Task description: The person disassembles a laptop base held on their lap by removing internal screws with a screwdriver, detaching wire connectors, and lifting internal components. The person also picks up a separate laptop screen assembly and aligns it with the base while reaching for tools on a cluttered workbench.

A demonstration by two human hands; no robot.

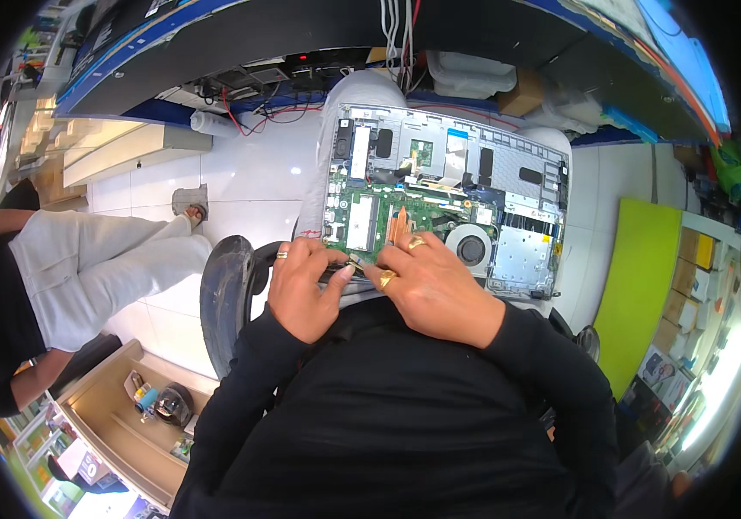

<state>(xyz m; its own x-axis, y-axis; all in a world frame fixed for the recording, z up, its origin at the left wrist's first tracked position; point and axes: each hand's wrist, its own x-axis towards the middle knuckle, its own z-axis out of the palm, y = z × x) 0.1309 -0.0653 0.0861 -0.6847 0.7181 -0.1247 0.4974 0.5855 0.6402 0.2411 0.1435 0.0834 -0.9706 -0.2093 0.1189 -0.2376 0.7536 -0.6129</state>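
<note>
An opened laptop base [522,246] lies across my lap, its green circuit board [379,208], copper heat pipe [399,227] and round silver-white fan [469,250] exposed. My left hand [306,290] is closed at the near left edge of the board, thumb and index finger pinched at a small dark and light piece too small to name. Close beside it, my right hand [440,294] bends over the near edge below the fan. Its fingers are pressed together at the same spot, and what they hold is hidden. Rings show on both hands.
On the left sits a person [102,259] in light trousers. An open drawer [120,424] with small items stands at lower left. Beyond my knees, cables [396,43] hang from a dark desk [301,30], with a clear plastic box [470,73] beneath. A green panel [634,298] stands right.
</note>
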